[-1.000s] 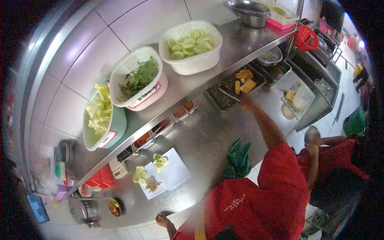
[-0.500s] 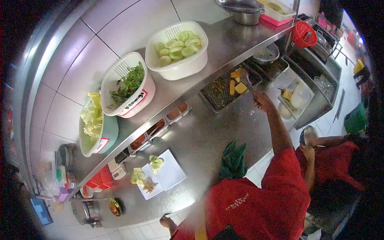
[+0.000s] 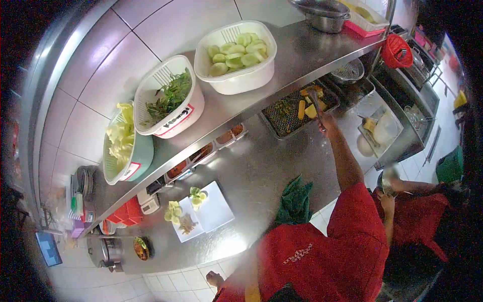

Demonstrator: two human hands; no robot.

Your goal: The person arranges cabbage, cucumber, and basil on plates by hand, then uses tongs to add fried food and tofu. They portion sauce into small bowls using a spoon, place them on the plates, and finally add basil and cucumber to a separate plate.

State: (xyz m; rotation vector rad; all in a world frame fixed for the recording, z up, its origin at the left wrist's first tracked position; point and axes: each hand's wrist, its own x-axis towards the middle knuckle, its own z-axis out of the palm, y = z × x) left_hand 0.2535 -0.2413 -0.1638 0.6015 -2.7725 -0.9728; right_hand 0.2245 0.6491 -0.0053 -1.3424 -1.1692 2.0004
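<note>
I've got the right hand [image 3: 326, 126] wrapped around tongs [image 3: 315, 103] over yellow food pieces [image 3: 301, 109] in the far-right perforated tray [image 3: 287, 124], probably to avoid direct contact. The left hand [image 3: 215, 279] hangs well apart, near-left; can't tell its grip.

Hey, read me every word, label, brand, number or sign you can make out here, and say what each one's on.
"Kemangi", my best reading: handwritten label on the white tub of green leaves.
Too small to read: small label on the teal tub.
Too blurred to read: white lettering on the red shirt.
I can't read any brand or number.
</note>
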